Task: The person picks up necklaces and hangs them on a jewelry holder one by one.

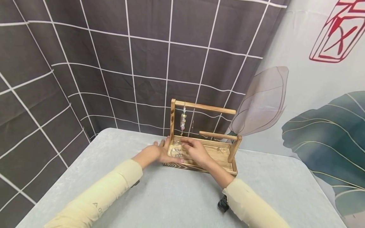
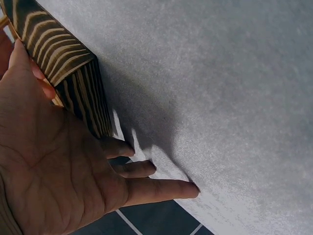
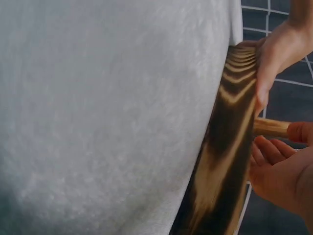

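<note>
A wooden jewelry stand (image 1: 203,167) with a shallow tray base stands on the cloth-covered table. My left hand (image 1: 159,153) rests against its left end, thumb along the front edge. In the left wrist view, that hand's fingers (image 2: 156,190) stretch out straight beside the dark-grained corner. Over the left half of the tray is my right hand (image 1: 196,152), its fingers loosely bent, with thumb and fingers apart in the right wrist view. Silvery chain jewelry (image 1: 178,154) lies in the tray between the hands. A beaded bracelet (image 1: 183,122) hangs from the upper bar (image 1: 208,107).
A shorter, lower bar (image 1: 218,135) juts from the right post (image 1: 235,148). Small jewelry (image 1: 221,150) lies at the tray's right end. Behind the pale table cloth (image 1: 171,196) hangs a dark grid-patterned curtain (image 1: 151,57).
</note>
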Demonstrator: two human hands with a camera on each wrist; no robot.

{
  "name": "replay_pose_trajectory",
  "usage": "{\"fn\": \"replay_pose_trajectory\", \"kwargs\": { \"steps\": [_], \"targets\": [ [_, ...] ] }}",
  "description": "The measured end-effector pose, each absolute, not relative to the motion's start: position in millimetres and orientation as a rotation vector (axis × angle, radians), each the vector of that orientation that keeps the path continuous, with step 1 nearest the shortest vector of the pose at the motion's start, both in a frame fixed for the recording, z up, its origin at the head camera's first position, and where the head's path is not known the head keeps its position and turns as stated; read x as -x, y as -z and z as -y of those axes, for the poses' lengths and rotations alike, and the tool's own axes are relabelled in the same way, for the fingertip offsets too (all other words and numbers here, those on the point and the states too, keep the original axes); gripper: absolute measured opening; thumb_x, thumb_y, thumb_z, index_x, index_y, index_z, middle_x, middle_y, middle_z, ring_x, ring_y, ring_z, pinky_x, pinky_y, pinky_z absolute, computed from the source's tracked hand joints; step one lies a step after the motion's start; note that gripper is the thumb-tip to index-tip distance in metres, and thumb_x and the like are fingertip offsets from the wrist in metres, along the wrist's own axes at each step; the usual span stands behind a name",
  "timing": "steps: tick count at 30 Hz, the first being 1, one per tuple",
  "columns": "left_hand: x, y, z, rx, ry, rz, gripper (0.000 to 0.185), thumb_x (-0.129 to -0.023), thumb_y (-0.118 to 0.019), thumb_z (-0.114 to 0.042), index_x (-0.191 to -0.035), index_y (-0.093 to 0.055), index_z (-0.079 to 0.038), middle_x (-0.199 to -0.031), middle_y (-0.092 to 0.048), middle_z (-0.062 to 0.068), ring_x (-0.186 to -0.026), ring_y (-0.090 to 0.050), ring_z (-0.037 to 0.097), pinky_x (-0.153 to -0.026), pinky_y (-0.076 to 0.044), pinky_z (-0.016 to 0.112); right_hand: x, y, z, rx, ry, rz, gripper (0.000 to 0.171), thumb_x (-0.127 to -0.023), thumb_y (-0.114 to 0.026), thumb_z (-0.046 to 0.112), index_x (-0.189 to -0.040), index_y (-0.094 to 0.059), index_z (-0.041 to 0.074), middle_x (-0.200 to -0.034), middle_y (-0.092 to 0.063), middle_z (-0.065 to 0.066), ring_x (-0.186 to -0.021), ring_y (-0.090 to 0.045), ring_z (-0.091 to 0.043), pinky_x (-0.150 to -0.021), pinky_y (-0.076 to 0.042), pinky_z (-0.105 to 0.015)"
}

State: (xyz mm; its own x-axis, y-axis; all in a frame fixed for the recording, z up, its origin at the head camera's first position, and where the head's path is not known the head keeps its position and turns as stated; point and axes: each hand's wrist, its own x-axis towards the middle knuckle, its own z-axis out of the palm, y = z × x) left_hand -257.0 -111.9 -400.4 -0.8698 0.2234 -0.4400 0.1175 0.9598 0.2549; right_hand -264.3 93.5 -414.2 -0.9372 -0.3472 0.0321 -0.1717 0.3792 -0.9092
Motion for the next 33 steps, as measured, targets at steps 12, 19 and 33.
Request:
{"fn": "replay_pose_trajectory", "kwargs": {
  "steps": [12,19,33],
  "targets": [
    [257.0,402.2,110.7,-0.224,-0.277,-2.632,0.142,-0.091,-0.047,-0.102,-0.181,0.011,-0.009,-0.191,-0.003,0.023,-0.173,-0.012,0.060,-0.136,-0.024,0.080,275.5,423.1,-90.3,0.383,1.437,-2.505,0.053,-0.118,-0.054,0.031,-0.158,-0.062,-0.003,-0.169,-0.057,-0.023,-0.163,-0.048,-0.047,-0.138,-0.033,-0.067],
    [257.1,402.7,111.1,-0.208,-0.296,-2.636,0.142,-0.092,-0.049,-0.101,-0.181,0.011,-0.008,-0.190,-0.005,0.025,-0.173,-0.013,0.059,-0.136,-0.025,0.080,297.0,435.0,-91.1,0.556,1.188,-2.599,0.059,-0.117,-0.053,0.042,-0.158,-0.063,0.001,-0.167,-0.060,-0.023,-0.157,-0.054,-0.047,-0.133,-0.043,-0.067],
    [256.6,403.3,112.3,-0.219,-0.308,-2.635,0.142,-0.092,-0.049,-0.100,-0.181,0.010,-0.007,-0.190,-0.005,0.026,-0.173,-0.013,0.060,-0.136,-0.026,0.080,307.3,444.6,-101.2,0.712,0.796,-2.701,0.065,-0.116,-0.055,0.048,-0.163,-0.058,0.004,-0.161,-0.065,-0.022,-0.150,-0.063,-0.045,-0.128,-0.051,-0.063]
  ]
}}
